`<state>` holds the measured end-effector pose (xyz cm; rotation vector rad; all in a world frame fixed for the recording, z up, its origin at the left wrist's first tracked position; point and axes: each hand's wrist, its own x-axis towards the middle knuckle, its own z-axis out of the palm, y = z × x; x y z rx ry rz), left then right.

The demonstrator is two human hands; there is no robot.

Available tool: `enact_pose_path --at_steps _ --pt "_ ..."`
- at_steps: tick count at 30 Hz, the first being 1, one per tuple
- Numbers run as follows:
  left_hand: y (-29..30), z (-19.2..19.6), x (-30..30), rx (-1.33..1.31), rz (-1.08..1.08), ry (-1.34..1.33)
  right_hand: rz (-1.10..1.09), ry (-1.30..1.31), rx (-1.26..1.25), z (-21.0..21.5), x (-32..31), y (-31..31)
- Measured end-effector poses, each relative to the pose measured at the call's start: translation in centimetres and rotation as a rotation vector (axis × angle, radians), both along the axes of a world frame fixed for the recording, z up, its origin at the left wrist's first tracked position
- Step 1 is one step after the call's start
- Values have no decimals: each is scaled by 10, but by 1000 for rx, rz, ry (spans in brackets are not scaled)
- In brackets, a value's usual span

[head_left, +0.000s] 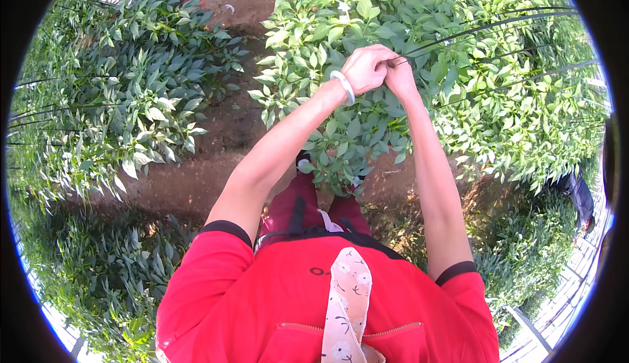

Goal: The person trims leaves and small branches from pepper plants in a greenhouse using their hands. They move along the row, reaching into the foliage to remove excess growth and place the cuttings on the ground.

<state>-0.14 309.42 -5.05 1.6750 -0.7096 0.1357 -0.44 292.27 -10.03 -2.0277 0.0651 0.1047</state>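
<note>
Green leafy plant (367,133) rises just ahead of the person; at its top, the left hand (368,68) is clenched around a thin dark line (485,29) running off right, and the right hand (400,75) pinches it alongside. Seemingly mid-tying; cinching needs steady tension.

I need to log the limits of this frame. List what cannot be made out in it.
Head view only:
- What the left hand and right hand hold: the fingers are curled together over the dark cords, hiding the contact.
- Any fruit on the green plant: too small among the leaves.
- The feet: hidden by foliage.
- The person at the right edge: mostly covered by plants and the fisheye rim.
</note>
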Motion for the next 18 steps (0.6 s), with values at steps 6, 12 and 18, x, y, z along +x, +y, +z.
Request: enact_pose_path --at_steps 6,12,18 --pt "28 24 -19 29 -13 272 81 107 -223 21 16 14" --pt "64 29 -6 -140 73 548 -408 66 -282 38 0 36" --pt "69 17 26 -415 225 508 -498 67 253 16 -40 4"
